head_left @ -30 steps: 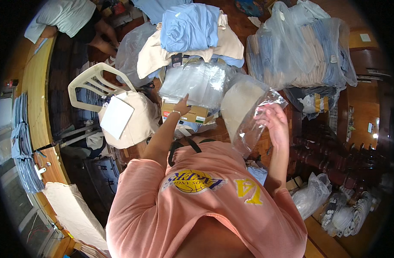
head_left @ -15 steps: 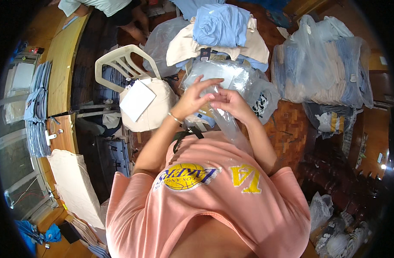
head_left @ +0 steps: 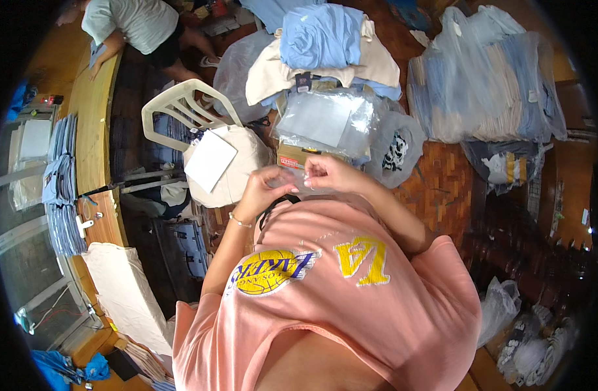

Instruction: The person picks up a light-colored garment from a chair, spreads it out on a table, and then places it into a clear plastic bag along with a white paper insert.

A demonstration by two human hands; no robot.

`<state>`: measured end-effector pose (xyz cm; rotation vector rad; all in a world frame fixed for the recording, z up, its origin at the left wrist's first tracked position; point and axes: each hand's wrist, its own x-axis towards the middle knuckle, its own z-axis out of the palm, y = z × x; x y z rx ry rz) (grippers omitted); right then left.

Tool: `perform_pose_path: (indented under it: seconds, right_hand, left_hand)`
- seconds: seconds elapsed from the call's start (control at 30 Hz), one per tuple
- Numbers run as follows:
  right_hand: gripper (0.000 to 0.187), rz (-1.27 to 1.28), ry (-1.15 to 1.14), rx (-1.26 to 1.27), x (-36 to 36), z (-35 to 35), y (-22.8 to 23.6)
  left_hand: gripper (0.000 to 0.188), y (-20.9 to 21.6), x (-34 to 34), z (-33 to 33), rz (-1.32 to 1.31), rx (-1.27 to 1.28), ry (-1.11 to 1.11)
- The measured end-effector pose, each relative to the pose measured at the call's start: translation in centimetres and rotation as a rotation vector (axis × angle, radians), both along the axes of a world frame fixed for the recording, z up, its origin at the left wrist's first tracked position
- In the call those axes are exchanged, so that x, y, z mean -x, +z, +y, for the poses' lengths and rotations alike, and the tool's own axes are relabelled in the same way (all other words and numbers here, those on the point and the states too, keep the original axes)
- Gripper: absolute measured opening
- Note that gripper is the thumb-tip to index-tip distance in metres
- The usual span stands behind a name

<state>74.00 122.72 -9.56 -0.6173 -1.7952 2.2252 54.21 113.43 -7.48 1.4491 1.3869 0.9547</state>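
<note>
Close to my waist, both hands hold a clear plastic bag (head_left: 295, 178) that is thin and hard to see against my pink shirt. My left hand (head_left: 268, 188) has its fingers curled, thumb toward the middle, at the bag's left side. At its right side my right hand (head_left: 330, 174) pinches the film, fingertips bent down. Just beyond my hands lies a stack of flat clear plastic bags (head_left: 318, 120), shiny on top, over a cardboard box (head_left: 290, 155).
Beyond the bags rises a pile of cream and blue folded clothes (head_left: 322, 39). A plastic chair (head_left: 157, 124) bearing a white sheet (head_left: 211, 160) stands left. Plastic-covered garment stacks (head_left: 485, 91) are at right. Another person (head_left: 139, 29) leans over a wooden table (head_left: 93, 124).
Both hands have come down closer to my body, and the bag that hung long between them is now gathered low. The other person shows more fully at the upper left.
</note>
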Motion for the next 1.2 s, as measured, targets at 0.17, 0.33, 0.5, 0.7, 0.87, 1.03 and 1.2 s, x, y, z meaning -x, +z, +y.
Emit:
perform_pose_path:
  seconds: [0.17, 0.33, 0.5, 0.7, 0.87, 1.03, 1.2]
  right_hand:
    - [0.015, -0.023, 0.037, 0.203, -0.9, 0.5, 2.2]
    - [0.017, -0.045, 0.162, 0.030, -0.8, -0.4, 0.5]
    - [0.014, -0.045, 0.153, 0.285, -0.9, -0.2, 1.5]
    - [0.012, 0.013, 0.087, 0.249, -0.8, -0.6, 3.1]
    - [0.013, -0.053, 0.254, 0.279, -1.0, 0.6, 4.4]
    - [0.016, -0.063, 0.348, 0.338, -1.5, 1.0, 4.1]
    - [0.013, -0.079, 0.304, 0.443, -1.3, 0.6, 4.6]
  left_hand:
    - [0.011, -0.6, -0.8, -1.1, -0.213, 0.120, -0.009]
    - [0.011, 1.0, -2.2, -0.7, -0.113, 0.119, -0.035]
    - [0.008, 2.2, -2.2, -0.7, -0.100, 0.111, -0.025]
    - [0.009, 3.8, -1.5, -0.4, -0.045, -0.002, -0.071]
    - [0.009, 4.7, -1.5, -0.6, -0.089, 0.031, -0.093]
    - [0.011, 5.9, -1.8, 0.0, -0.198, 0.007, -0.204]
    - [0.012, 5.7, -2.0, -0.4, -0.352, 0.162, -0.193]
